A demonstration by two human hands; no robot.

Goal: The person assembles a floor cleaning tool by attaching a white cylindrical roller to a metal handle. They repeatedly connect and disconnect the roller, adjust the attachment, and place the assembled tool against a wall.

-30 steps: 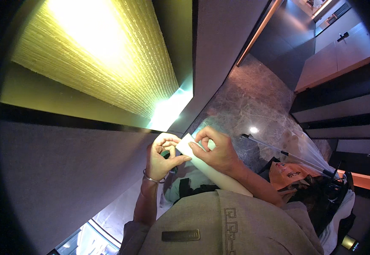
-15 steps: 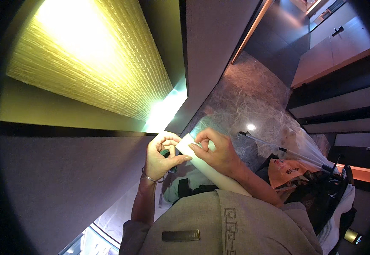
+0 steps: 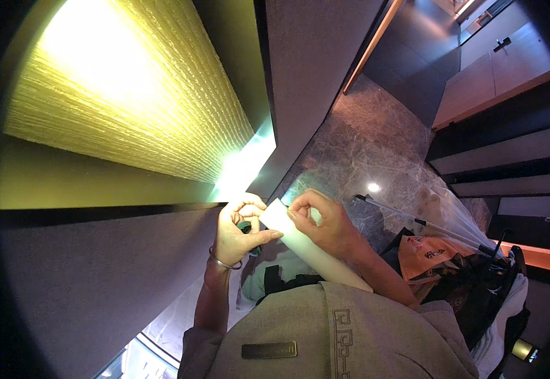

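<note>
A long, smooth white strip or roll (image 3: 316, 258) runs slantwise from my hands down to my waist; its exact kind I cannot make out. My left hand (image 3: 234, 234) holds its far end by the left edge, with thumb and fingertips against it. A dark green item (image 3: 246, 228), partly hidden, sits within the curl of that hand. At the top right edge of the white piece, my right hand (image 3: 325, 224) is closed, thumb and forefinger pinched together on it. My right forearm lies alongside the strip.
A bright, ribbed yellow light panel (image 3: 161, 95) fills the upper left, framed by grey padded walls (image 3: 111, 271). Right of me, a long-handled pole (image 3: 401, 213), a clear plastic bag (image 3: 455, 211) and an orange bag (image 3: 423, 256) stand over the marble floor (image 3: 376, 139).
My right thumb and forefinger have drawn closer together at the strip's edge. My left hand has barely shifted, and the view has moved slightly.
</note>
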